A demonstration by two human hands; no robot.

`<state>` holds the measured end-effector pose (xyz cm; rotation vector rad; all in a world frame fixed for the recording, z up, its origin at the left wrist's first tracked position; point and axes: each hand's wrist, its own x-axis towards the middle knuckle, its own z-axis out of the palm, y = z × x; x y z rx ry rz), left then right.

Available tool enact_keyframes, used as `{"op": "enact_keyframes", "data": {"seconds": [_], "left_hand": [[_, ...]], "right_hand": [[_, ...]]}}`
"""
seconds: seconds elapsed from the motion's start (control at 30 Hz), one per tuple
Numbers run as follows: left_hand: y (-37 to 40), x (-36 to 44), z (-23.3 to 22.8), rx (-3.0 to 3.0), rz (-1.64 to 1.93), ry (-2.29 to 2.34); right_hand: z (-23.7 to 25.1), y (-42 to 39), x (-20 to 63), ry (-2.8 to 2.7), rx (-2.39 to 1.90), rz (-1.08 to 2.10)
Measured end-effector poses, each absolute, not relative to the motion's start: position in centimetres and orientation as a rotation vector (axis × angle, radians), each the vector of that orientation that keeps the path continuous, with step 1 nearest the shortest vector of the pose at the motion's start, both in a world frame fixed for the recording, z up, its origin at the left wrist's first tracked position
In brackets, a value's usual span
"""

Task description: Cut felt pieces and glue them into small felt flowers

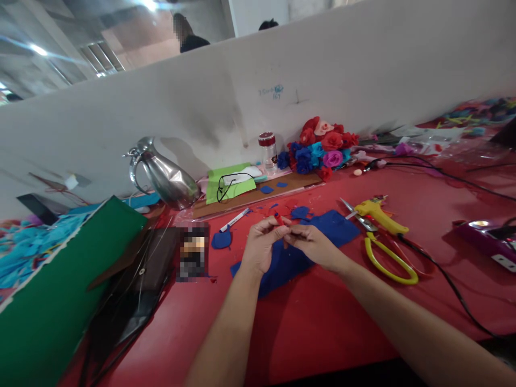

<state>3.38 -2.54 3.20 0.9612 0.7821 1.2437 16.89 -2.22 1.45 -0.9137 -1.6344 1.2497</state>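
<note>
I count two hands, left (pixel 260 246) and right (pixel 316 246); one metal jug (pixel 163 176); one pair of scissors (pixel 382 248); one glue gun (pixel 377 210); one jar (pixel 267 150); one white pen (pixel 235 220); one flower cluster (pixel 320 148).

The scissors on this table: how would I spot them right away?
Start at the red table and look just right of the hands. The scissors lie beside the yellow glue gun. Their big yellow-green loop handles set them apart.

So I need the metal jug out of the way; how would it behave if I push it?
The jug would probably slide rather than tip: its base flares wide. Its polished steel looks slippery, so the handle seems the safer grip. Whether it is full cannot be told.
</note>
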Motion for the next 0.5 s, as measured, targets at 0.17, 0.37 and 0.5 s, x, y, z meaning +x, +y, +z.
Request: {"op": "enact_keyframes", "data": {"seconds": [0.17, 0.37, 0.5], "left_hand": [[-2.63, 3.6, 3.29, 1.056, 1.33, 0.838], [-2.77, 3.69, 3.36, 1.157, 1.347, 0.837], [-2.73, 3.67, 3.12, 1.192, 1.363, 0.83]], "right_hand": [[0.94, -2.36, 16.68, -1.579, -0.962, 1.132], [0.77, -2.47, 16.74, -1.632, -1.008, 0.886], [0.6, -2.37, 16.88, -1.68, -0.962, 0.765]]}}
